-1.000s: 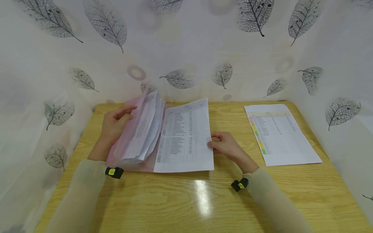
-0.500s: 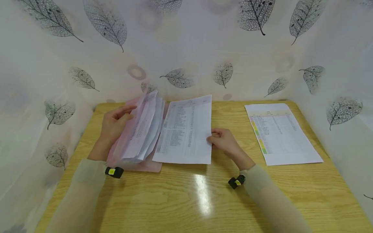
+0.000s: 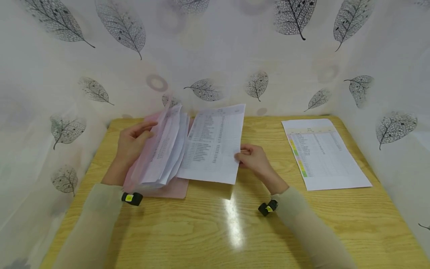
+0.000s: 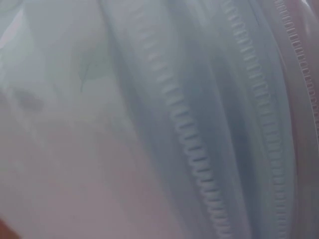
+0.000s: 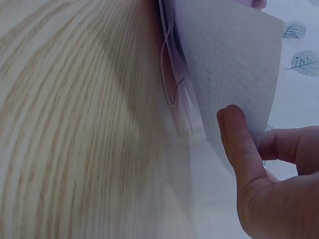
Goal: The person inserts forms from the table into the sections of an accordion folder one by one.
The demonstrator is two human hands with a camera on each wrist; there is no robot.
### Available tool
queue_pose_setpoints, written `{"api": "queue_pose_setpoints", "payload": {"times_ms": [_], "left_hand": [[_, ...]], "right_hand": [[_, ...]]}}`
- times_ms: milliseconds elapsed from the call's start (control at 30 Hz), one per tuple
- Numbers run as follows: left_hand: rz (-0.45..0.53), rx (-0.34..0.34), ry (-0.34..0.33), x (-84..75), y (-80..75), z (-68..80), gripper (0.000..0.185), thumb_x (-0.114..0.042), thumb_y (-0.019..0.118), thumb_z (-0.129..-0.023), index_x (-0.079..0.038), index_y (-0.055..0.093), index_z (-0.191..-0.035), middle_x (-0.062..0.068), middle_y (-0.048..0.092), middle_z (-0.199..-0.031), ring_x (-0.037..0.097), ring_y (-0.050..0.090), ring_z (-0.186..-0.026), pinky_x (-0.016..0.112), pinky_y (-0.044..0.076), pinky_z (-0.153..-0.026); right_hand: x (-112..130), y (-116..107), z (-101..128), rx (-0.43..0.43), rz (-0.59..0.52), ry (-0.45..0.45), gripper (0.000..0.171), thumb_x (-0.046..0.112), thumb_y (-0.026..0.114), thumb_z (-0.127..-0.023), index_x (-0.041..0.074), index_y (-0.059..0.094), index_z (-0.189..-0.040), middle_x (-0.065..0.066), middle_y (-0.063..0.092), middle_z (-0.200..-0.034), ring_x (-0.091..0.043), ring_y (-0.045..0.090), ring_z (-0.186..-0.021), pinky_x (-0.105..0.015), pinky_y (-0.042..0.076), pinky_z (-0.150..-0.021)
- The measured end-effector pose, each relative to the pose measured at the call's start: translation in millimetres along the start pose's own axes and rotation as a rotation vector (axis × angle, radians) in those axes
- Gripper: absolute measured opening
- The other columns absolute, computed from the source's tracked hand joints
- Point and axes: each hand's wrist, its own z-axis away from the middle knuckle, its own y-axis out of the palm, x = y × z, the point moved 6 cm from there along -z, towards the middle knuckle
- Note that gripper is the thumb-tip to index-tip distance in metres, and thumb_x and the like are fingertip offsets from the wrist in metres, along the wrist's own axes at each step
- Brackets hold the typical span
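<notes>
In the head view, a pink folder (image 3: 174, 189) lies open on the left of the table. My left hand (image 3: 130, 145) holds its raised cover and a bundle of clear sleeves (image 3: 164, 153) with papers inside, tilted up to the left. Close up in the left wrist view are the sleeves' ribbed edges (image 4: 199, 169). Between thumb and fingers, my right hand (image 3: 255, 160) pinches the right edge of a printed sheet (image 3: 215, 145), which slants above the folder's right part. The sheet's left edge meets the sleeves; whether it is inside one I cannot tell. The right wrist view shows the same pinch (image 5: 244, 144).
Another printed sheet (image 3: 327, 157), with a coloured strip down its left side, lies flat at the table's right. The wooden table (image 3: 188, 231) ends at the back against a leaf-patterned curtain (image 3: 228, 56).
My right hand has lifted the printed sheet and moved it slightly away from me, baring more of the pink folder's lower edge. My left hand stays in place on the sleeves.
</notes>
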Motion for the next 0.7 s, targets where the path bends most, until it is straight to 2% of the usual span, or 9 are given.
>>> {"api": "queue_pose_setpoints", "payload": {"times_ms": [133,333,533,700], "left_hand": [[0.017,-0.007,0.009,0.7,0.9,-0.1,0.034,-0.004,0.059,-0.100,-0.001,0.073,-0.131,0.018,0.071,-0.134,-0.011,0.063,-0.111,0.007,0.048,-0.090],[0.032,-0.035,0.009,1.5,0.7,-1.4,0.033,-0.003,0.060,-0.098,0.000,0.074,-0.128,0.001,0.077,-0.123,-0.011,0.065,-0.107,0.007,0.049,-0.089],[0.022,-0.040,0.011,1.6,0.7,-2.0,0.033,-0.003,0.059,-0.098,-0.001,0.074,-0.128,0.006,0.076,-0.124,-0.010,0.065,-0.105,0.007,0.048,-0.089],[0.026,-0.040,0.017,1.3,0.5,-1.5,0.033,-0.003,0.060,-0.098,-0.001,0.075,-0.128,-0.001,0.077,-0.121,-0.009,0.065,-0.105,0.007,0.049,-0.087]], "right_hand": [[1,4,2,0.043,-0.029,-0.010,0.043,0.000,0.060,-0.096,-0.012,0.060,-0.137,-0.032,0.071,-0.124,-0.026,0.078,-0.099,-0.042,0.064,-0.086],[5,7,11,0.077,-0.032,-0.026,0.043,-0.001,0.060,-0.095,-0.014,0.059,-0.136,-0.033,0.071,-0.124,-0.027,0.078,-0.099,-0.041,0.064,-0.084],[9,8,18,0.078,-0.012,-0.061,0.041,-0.001,0.060,-0.096,-0.014,0.060,-0.135,-0.033,0.070,-0.125,-0.027,0.078,-0.100,-0.038,0.064,-0.083],[9,8,19,0.081,-0.010,-0.070,0.039,-0.001,0.059,-0.097,-0.014,0.061,-0.134,-0.033,0.070,-0.126,-0.026,0.078,-0.101,-0.037,0.064,-0.083]]}}
